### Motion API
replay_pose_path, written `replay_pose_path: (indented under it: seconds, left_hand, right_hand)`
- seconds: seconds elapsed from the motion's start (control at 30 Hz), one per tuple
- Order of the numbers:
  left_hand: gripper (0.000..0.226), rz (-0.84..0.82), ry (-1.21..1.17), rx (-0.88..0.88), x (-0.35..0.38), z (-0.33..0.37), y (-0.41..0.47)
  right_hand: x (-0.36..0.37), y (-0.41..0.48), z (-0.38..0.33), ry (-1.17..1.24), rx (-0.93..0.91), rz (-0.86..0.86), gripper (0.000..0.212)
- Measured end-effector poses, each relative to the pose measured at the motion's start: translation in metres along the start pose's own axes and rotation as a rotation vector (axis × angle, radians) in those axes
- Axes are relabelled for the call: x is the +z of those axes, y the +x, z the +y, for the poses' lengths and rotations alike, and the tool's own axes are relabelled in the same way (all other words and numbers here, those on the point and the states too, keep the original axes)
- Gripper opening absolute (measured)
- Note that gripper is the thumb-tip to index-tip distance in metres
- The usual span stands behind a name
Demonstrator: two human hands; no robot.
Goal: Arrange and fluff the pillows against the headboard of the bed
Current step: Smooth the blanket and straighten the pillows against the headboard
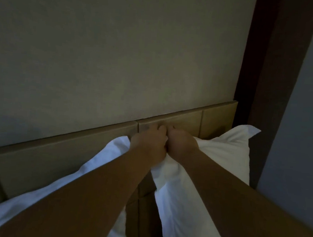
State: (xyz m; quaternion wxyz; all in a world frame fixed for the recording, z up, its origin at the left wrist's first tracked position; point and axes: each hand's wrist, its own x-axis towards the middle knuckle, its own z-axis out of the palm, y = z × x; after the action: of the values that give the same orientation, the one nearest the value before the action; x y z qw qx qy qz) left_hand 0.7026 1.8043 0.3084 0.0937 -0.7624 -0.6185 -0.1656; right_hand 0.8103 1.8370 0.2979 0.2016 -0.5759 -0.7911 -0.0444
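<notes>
Two white pillows lean upright against the tan padded headboard (60,159). The left pillow (101,160) runs from the lower left up to the middle; the right pillow (223,154) stands at the right end. My left hand (148,143) is closed on the top inner corner of the left pillow. Touching it, my right hand (180,144) is closed on the top inner corner of the right pillow. Both fists meet near the headboard's top edge. A narrow gap of headboard shows between the pillows below my hands. My forearms hide much of both pillows.
A plain beige wall (119,51) rises above the headboard. A dark wooden post or frame (265,79) stands right of the headboard, with a grey wall (308,110) beyond it. The room is dim. The mattress is out of view.
</notes>
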Motion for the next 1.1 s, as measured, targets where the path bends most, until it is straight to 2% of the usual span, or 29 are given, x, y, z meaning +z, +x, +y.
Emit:
replay_pose_path:
  seconds: [0.13,0.2,0.37,0.43,0.63,0.83,0.97,1.1]
  left_hand:
    - [0.051,-0.042,0.085,-0.021,-0.042,-0.026,-0.056]
    - [0.047,-0.066,0.048,-0.069,-0.06,-0.047,-0.096]
    - [0.041,-0.102,0.019,-0.137,-0.095,-0.1,-0.21]
    - [0.04,-0.106,0.021,-0.154,-0.104,-0.12,-0.254]
    - [0.053,-0.177,0.039,-0.112,-0.113,-0.175,-0.356]
    - [0.047,-0.22,0.035,-0.136,-0.113,-0.21,-0.395]
    - [0.037,-0.21,0.083,-0.144,-0.112,-0.221,-0.411]
    - [0.038,-0.213,0.064,-0.168,-0.11,-0.229,-0.422]
  right_hand:
    - [-0.022,-0.039,-0.062,0.014,-0.057,-0.003,0.038]
    - [-0.03,-0.067,-0.104,0.052,-0.069,-0.013,0.045]
    - [-0.03,-0.143,-0.21,0.103,-0.137,-0.053,0.034]
    - [-0.025,-0.172,-0.247,0.132,-0.136,-0.08,0.037]
    - [-0.004,-0.232,-0.338,0.088,-0.158,-0.119,0.039]
    - [0.012,-0.247,-0.379,0.079,-0.166,-0.121,0.02]
    - [0.017,-0.253,-0.384,0.076,-0.129,-0.157,0.033]
    - [0.024,-0.252,-0.389,0.087,-0.098,-0.179,0.038]
